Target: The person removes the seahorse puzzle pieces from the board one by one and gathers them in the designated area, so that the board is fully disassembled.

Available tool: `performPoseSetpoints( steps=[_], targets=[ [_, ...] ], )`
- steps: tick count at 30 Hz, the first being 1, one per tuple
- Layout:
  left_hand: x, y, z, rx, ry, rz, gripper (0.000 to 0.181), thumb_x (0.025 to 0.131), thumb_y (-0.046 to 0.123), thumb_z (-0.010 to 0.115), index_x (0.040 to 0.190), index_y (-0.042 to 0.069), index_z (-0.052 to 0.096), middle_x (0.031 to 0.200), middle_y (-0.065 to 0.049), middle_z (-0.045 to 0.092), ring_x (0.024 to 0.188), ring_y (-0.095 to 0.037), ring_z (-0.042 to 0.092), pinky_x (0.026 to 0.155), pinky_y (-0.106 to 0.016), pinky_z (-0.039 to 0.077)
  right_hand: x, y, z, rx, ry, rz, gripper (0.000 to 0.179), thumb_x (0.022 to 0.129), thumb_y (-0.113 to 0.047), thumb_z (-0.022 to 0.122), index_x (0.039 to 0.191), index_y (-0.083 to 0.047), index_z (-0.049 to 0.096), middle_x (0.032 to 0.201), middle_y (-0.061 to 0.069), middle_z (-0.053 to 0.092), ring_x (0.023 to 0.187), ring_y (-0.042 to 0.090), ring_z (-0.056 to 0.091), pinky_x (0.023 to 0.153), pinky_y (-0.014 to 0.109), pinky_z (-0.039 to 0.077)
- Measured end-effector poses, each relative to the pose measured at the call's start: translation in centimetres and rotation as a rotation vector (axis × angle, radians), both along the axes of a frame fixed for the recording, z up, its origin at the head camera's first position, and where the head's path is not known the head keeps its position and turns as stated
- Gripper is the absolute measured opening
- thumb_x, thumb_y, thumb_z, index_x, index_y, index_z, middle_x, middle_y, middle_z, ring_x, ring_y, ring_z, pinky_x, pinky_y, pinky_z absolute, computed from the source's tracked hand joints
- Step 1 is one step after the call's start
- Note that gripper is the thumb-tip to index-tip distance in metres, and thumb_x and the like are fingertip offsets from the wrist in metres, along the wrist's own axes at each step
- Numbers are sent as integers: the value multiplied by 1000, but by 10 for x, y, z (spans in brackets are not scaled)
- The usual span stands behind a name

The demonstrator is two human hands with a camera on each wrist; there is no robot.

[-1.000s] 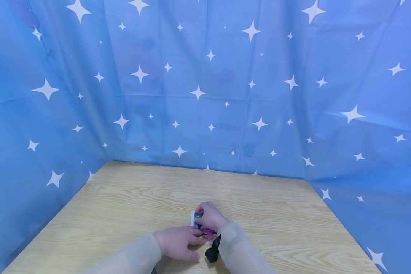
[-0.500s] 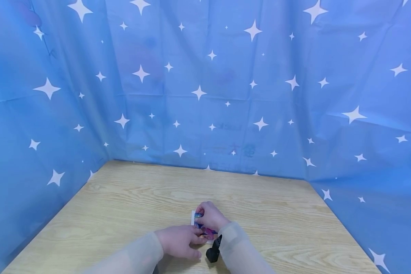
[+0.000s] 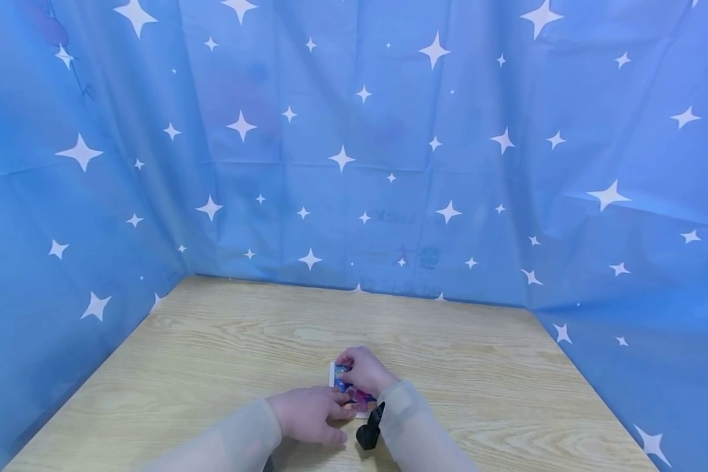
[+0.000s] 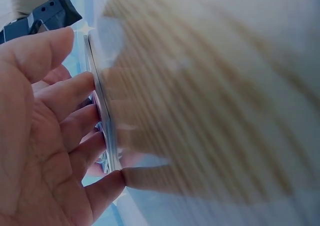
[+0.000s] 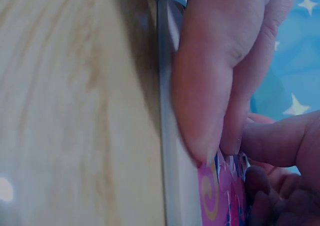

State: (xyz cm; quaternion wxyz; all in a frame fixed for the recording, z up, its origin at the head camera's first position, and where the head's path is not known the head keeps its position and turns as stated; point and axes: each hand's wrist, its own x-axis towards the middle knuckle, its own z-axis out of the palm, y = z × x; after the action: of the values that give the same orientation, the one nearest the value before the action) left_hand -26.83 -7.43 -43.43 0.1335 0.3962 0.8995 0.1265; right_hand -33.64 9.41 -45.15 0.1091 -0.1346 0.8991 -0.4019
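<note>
A small jigsaw puzzle (image 3: 360, 396) with a blue and pink picture and a white border lies on the table. My left hand (image 3: 309, 414) stretches its fingers toward its lower left side; in the left wrist view the fingertips touch the thin board edge (image 4: 107, 117). Above the picture, my right hand (image 3: 366, 370) brings thumb and fingertips together on a piece at the blue upper part, mostly hidden by the fingers. In the right wrist view, a pink area with a gold swirl (image 5: 209, 196) and jagged piece edges shows below the fingertips.
The wood-grain table (image 3: 242, 328) spreads around the hands. A blue curtain (image 3: 342, 196) with white stars rises behind and at both sides. A black wrist camera (image 3: 368, 429) sits at the right cuff, close to the puzzle's near side.
The right fingers have shifted slightly on the upper part, and more of the blue picture shows flat beneath them. The left hand stays nearly in place.
</note>
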Motion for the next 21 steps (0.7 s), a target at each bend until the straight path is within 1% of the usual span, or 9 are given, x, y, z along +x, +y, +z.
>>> performPoseSetpoints(
  steps=[4,7,9,14,18,21],
  targets=[
    [0,-1,-2,4,-3,7,51,89,50,57,134,25,58,145,0,47,133,-20,42,106,-35,37,0,1,-1,-30,-5,-3,16,87,3,65,99,-8,65,95,6,52,85,21,51,72,34,47],
    [0,-1,-2,8,-10,17,52,89,51,57,134,25,58,145,1,46,133,-19,41,107,-34,36,0,1,-2,-73,-35,-30,15,88,3,63,100,-6,64,92,6,54,81,20,54,67,32,49],
    [1,-1,-2,12,-10,19,52,89,51,57,134,25,58,146,0,45,134,-19,41,107,-34,36,0,2,-2,-83,-45,-51,13,89,2,63,99,-6,64,91,6,55,79,19,55,67,31,49],
    [0,-1,-1,18,-9,18,53,89,50,58,135,25,57,149,0,41,135,-20,40,107,-35,36,-1,3,-2,-74,-11,-56,11,90,-1,62,97,-8,66,90,4,57,82,19,55,73,35,46],
    [1,-1,3,15,-23,24,53,89,50,58,135,25,56,149,3,41,135,-19,39,107,-35,36,0,5,-1,-74,-11,-66,11,91,-5,61,97,-11,68,91,2,58,84,18,54,76,38,45],
    [2,0,4,9,-11,23,53,89,51,57,135,25,57,148,2,42,134,-20,40,107,-36,36,0,9,0,-104,-24,-78,10,92,-8,63,97,-11,70,93,2,60,85,18,54,78,39,45]
  ],
)
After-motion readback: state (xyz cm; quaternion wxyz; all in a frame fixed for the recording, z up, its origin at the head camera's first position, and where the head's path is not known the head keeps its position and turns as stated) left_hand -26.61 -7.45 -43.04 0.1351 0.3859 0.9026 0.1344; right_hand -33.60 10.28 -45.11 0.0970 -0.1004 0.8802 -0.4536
